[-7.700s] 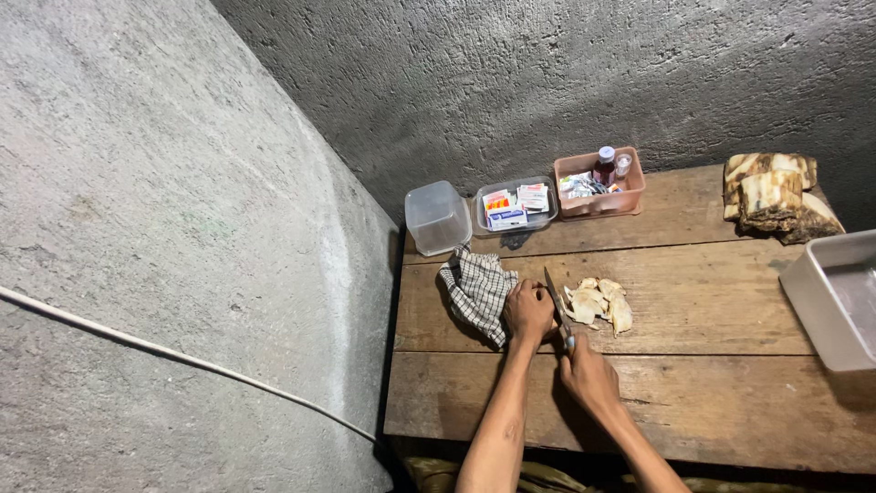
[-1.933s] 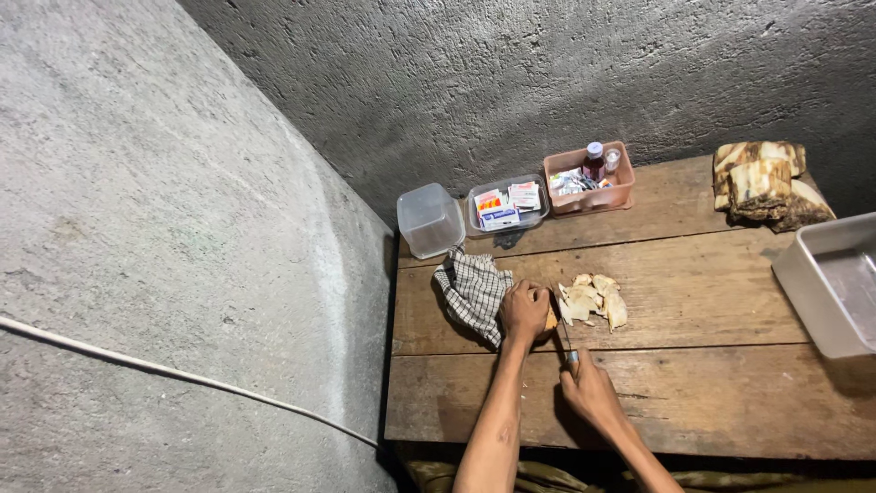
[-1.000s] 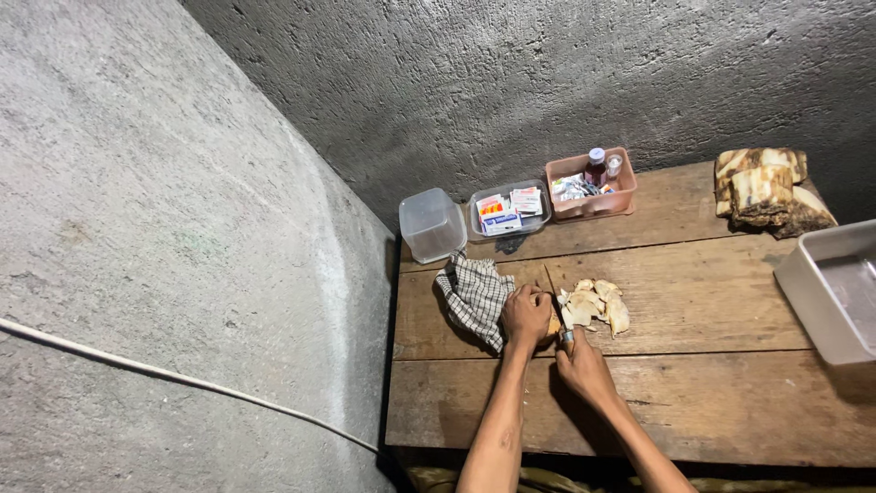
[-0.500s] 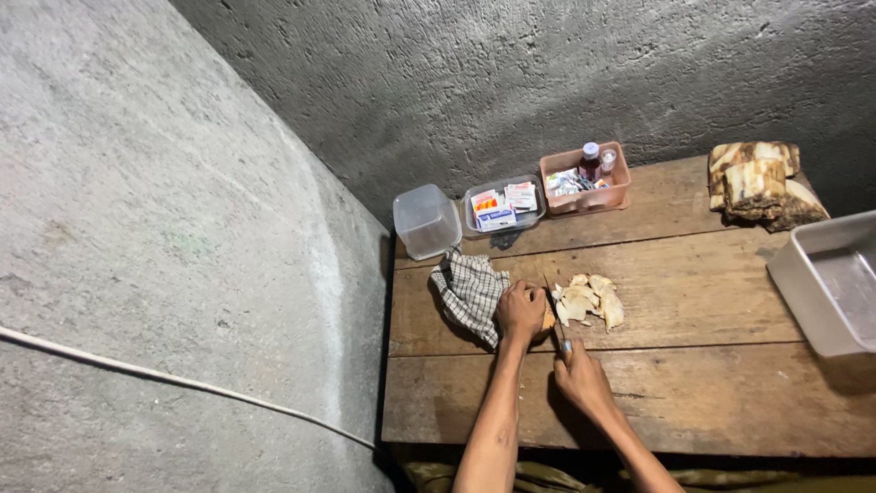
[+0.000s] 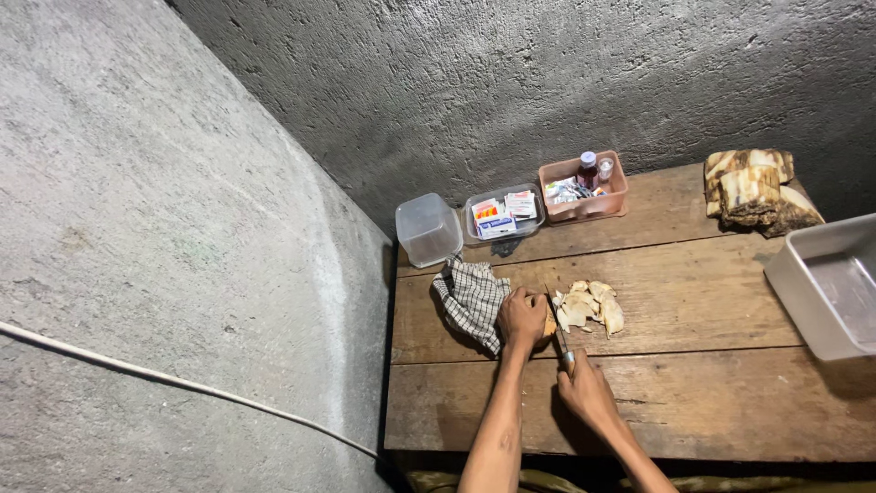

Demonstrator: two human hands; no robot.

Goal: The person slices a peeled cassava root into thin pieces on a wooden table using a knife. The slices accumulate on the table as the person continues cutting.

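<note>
My left hand (image 5: 521, 318) is curled over a small pale-brown chunk (image 5: 549, 324) and presses it onto the wooden table (image 5: 693, 319). Right beside it, my right hand (image 5: 585, 387) grips the handle of a knife (image 5: 557, 330) whose blade runs away from me, against the chunk's right side. A small pile of pale cut slices (image 5: 587, 305) lies just right of the blade. A checked cloth (image 5: 470, 298) lies bunched to the left of my left hand.
Along the wall stand a clear plastic tub (image 5: 427, 229), a clear tray of small packets (image 5: 500, 213) and a pink tub with little bottles (image 5: 583, 185). Striped brown blocks (image 5: 756, 191) sit far right. A metal tray (image 5: 826, 286) overhangs the right edge. Concrete walls close in left and behind.
The knife has drawn back and forth beside the held chunk over the frames; both hands stay in the same place. The view shifts slightly.
</note>
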